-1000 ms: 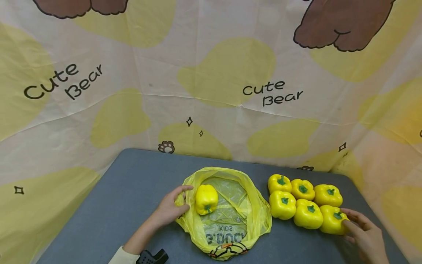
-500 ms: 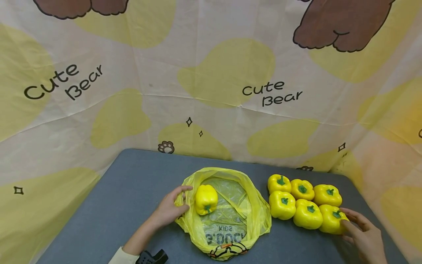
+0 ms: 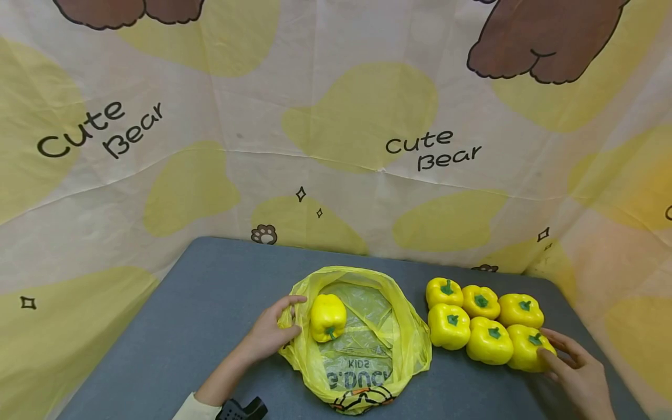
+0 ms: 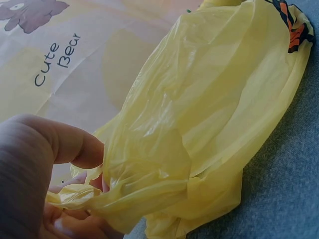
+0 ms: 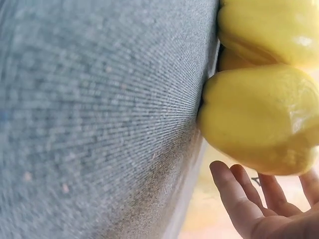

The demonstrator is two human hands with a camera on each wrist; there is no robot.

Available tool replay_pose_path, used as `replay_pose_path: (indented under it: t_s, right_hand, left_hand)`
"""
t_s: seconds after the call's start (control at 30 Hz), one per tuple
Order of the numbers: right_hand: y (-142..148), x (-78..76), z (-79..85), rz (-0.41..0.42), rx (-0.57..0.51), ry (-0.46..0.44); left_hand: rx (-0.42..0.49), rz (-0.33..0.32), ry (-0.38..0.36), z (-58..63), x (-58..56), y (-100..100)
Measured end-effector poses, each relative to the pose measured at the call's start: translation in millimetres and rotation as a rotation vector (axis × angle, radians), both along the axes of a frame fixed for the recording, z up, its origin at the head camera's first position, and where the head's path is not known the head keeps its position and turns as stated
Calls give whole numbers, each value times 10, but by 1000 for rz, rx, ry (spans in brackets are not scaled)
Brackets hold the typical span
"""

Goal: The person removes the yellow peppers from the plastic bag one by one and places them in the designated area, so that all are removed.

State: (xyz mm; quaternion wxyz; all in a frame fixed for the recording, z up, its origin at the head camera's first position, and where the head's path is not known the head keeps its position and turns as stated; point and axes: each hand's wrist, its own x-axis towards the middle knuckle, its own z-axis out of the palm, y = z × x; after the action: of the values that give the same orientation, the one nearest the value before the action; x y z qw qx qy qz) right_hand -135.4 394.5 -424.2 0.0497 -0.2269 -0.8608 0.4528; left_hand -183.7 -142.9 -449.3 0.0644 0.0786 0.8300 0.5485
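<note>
A yellow plastic bag [image 3: 412,344] stands on the table with its mouth spread wide. My left hand [image 3: 270,329] pinches the left side of its rim; in the left wrist view, folds of the bag [image 4: 149,164] pass between thumb and fingers. One yellow bell pepper [image 3: 328,318] with a green stem lies inside, against the left wall. My right hand [image 3: 577,373] is at the front right bell pepper [image 3: 527,349] of a group, thumb in front and fingers at its far side. In the right wrist view, the fingers [image 5: 232,199] are loosely spread right beside that pepper [image 5: 259,119].
Several other yellow bell peppers [image 3: 489,341] stand in two rows to the right of the bag, stems up. The grey table [image 3: 236,280] ends at a printed cloth backdrop [image 3: 336,128] behind and at the sides.
My right hand has shifted very slightly left around the front right pepper. The left hand, the bag and the peppers have stayed in place.
</note>
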Motion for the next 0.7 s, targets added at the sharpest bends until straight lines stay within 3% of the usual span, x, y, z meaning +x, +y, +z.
replay_pose_path:
  t_s: [0.33, 0.7]
  right_hand:
    - [-2, 46, 13, 93, 212, 90]
    - [-112, 84, 173, 116, 306, 229]
  left_hand:
    - [18, -1, -4, 19, 19, -3]
    - [39, 3, -13, -4, 9, -6]
